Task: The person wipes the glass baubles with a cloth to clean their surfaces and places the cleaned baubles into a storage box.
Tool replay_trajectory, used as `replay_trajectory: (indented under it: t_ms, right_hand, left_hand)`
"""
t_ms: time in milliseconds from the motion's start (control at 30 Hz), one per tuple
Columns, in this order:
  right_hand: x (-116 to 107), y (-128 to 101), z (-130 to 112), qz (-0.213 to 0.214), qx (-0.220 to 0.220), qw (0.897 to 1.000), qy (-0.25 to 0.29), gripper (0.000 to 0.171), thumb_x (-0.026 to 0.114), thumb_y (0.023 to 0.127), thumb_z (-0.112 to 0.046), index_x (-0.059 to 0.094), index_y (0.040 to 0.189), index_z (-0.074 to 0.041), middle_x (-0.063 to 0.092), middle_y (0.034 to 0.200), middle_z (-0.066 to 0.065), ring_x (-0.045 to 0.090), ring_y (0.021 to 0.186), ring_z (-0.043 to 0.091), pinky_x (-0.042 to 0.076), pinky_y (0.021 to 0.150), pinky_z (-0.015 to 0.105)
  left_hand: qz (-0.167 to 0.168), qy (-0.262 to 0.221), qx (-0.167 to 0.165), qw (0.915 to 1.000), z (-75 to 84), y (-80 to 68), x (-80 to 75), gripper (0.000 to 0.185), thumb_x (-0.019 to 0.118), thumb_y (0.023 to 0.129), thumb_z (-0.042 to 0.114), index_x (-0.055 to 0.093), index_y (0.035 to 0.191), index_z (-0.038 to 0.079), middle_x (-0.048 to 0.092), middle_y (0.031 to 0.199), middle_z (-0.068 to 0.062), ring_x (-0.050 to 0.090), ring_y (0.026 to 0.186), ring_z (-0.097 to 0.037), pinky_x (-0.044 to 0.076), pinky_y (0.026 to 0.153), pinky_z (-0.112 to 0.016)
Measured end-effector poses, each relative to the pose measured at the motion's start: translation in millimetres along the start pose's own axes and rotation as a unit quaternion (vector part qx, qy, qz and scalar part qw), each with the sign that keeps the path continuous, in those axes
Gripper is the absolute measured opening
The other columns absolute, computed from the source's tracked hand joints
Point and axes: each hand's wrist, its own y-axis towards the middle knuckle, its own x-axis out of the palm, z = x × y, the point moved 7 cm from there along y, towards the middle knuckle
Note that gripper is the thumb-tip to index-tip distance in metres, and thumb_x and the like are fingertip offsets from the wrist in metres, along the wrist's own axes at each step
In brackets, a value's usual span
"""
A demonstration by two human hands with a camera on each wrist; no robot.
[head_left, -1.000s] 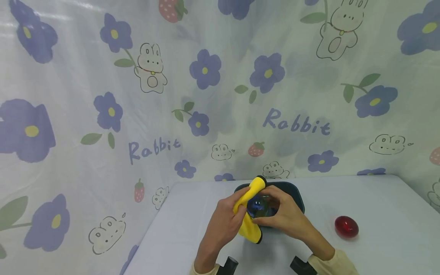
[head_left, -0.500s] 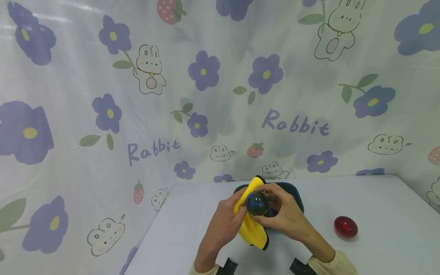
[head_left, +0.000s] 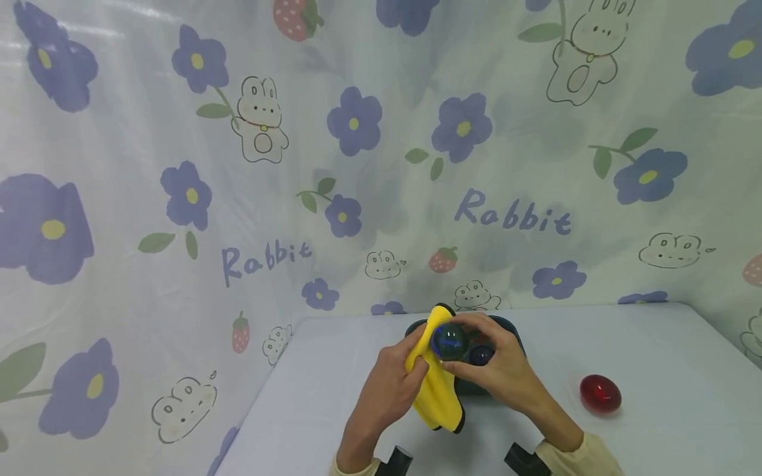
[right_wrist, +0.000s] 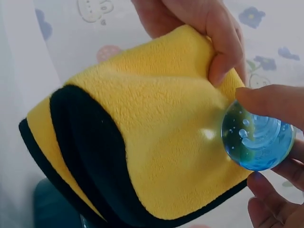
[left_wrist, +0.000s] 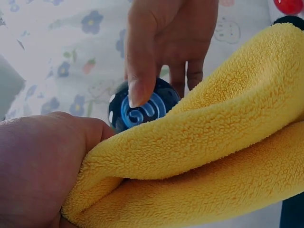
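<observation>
My left hand (head_left: 389, 383) grips a yellow plush cloth (head_left: 439, 400) with black edging, folded over and hanging down from the fingers. My right hand (head_left: 505, 360) pinches a clear glass ball (head_left: 450, 342) between thumb and fingers. Inside the ball, a blue swirl and small bubbles show in the right wrist view, where the glass ball (right_wrist: 256, 137) rests against the face of the yellow cloth (right_wrist: 166, 123). From the left wrist, the cloth (left_wrist: 190, 142) covers the lower part of the ball (left_wrist: 142, 111).
Behind the hands stands a dark container (head_left: 473, 387), partly hidden by them. Between the right thumb and fingers a small dark blue ball (head_left: 481, 356) shows, seemingly in the container. A shiny red ball (head_left: 600, 395) lies on the white table (head_left: 661, 423) to the right.
The glass ball has shifted slightly upward and been turned in my right hand against the cloth. The cloth's lower end has swung a little to the right. The red ball has stayed put.
</observation>
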Motion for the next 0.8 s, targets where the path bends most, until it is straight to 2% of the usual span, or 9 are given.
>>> replay_trajectory:
  t_ms: [200,400,500,633,733,800]
  right_hand:
    - [-5,3,6,0.014,0.002,1.000,-0.001,0.063,0.091,0.076,-0.018,0.064,0.133,-0.018,0.066,0.129,-0.001,0.059,0.099,0.009,0.057,0.086,0.026]
    - [-5,4,12,0.012,0.022,0.999,0.029,0.061,0.089,0.078,-0.016,0.064,0.133,-0.018,0.063,0.132,0.003,0.064,0.099,0.009,0.058,0.089,0.023]
    - [-4,4,14,0.006,0.038,0.998,0.040,0.061,0.089,0.079,-0.018,0.063,0.134,-0.019,0.063,0.130,0.003,0.067,0.101,0.009,0.057,0.093,0.022]
    - [-2,4,16,-0.003,0.056,0.997,0.049,0.061,0.089,0.079,-0.019,0.062,0.134,-0.018,0.066,0.127,0.006,0.069,0.107,0.016,0.059,0.096,0.028]
    - [0,4,17,-0.011,0.067,0.997,0.048,0.061,0.089,0.080,-0.021,0.062,0.134,-0.014,0.066,0.128,0.010,0.069,0.109,0.021,0.060,0.095,0.032]
    - [2,3,19,-0.018,0.074,0.996,0.045,0.062,0.089,0.080,-0.023,0.062,0.135,-0.012,0.067,0.128,0.012,0.071,0.107,0.023,0.060,0.093,0.031]
  left_hand:
    - [-0.002,0.003,0.001,1.0000,3.1,-1.8,-1.3,0.055,0.048,0.099,0.012,0.048,0.154,0.009,0.071,0.099,-0.005,0.059,0.069,-0.003,0.054,0.068,-0.020]
    - [-0.003,0.012,-0.009,0.9999,7.8,-3.7,-3.4,0.056,0.050,0.099,0.012,0.048,0.154,0.009,0.072,0.107,-0.006,0.060,0.074,-0.004,0.053,0.070,-0.020]
    - [0.005,0.014,-0.009,0.9999,10.3,-5.3,-5.4,0.056,0.050,0.098,0.011,0.049,0.154,0.010,0.072,0.110,-0.007,0.060,0.077,-0.004,0.053,0.072,-0.020]
    - [0.023,0.011,-0.002,0.9997,13.1,-6.5,-8.4,0.054,0.050,0.099,0.010,0.051,0.153,0.011,0.073,0.112,-0.007,0.061,0.079,-0.006,0.054,0.074,-0.020]
    - [0.035,0.010,0.004,0.9993,14.5,-7.1,-9.9,0.053,0.051,0.099,0.009,0.052,0.152,0.011,0.073,0.112,-0.007,0.061,0.080,-0.006,0.055,0.075,-0.020]
    - [0.043,0.012,0.006,0.9990,14.9,-7.5,-10.6,0.053,0.051,0.098,0.008,0.053,0.151,0.011,0.073,0.114,-0.007,0.061,0.081,-0.006,0.055,0.077,-0.020]
